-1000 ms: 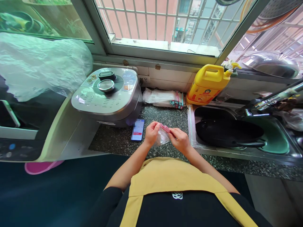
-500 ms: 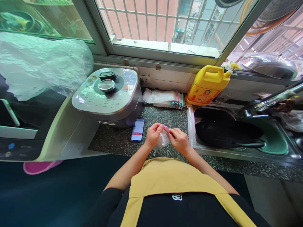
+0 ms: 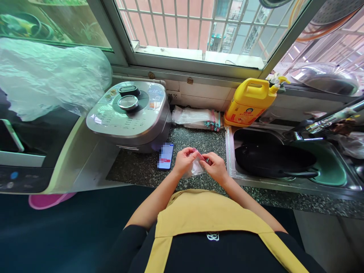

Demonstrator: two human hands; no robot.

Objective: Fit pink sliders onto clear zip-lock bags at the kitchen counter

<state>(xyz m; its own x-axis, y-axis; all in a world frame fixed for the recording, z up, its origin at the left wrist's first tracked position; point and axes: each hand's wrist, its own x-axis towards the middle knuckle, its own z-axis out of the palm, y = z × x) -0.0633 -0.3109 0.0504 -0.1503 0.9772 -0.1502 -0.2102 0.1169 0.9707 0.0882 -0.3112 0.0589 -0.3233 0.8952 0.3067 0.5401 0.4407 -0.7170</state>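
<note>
A small clear plastic bag with a pinkish-red strip along its top hangs between my hands, over the speckled dark counter. My left hand pinches the strip's left end between thumb and finger. At its right end, my right hand grips the strip with thumb and fingertips. The lower part of the bag is see-through and partly covered by my fingers. Just left of my left hand lies a phone with its screen lit.
A silver rice cooker stands at the back left. Flat plastic bags lie in a stack against the wall. Right of them is a yellow pump jug. The sink on the right holds a black wok and a green basin.
The fingers have shifted slightly along the pinkish-red strip, and more of it shows between my hands. The bag hangs a little straighter. Everything else stays in place.
</note>
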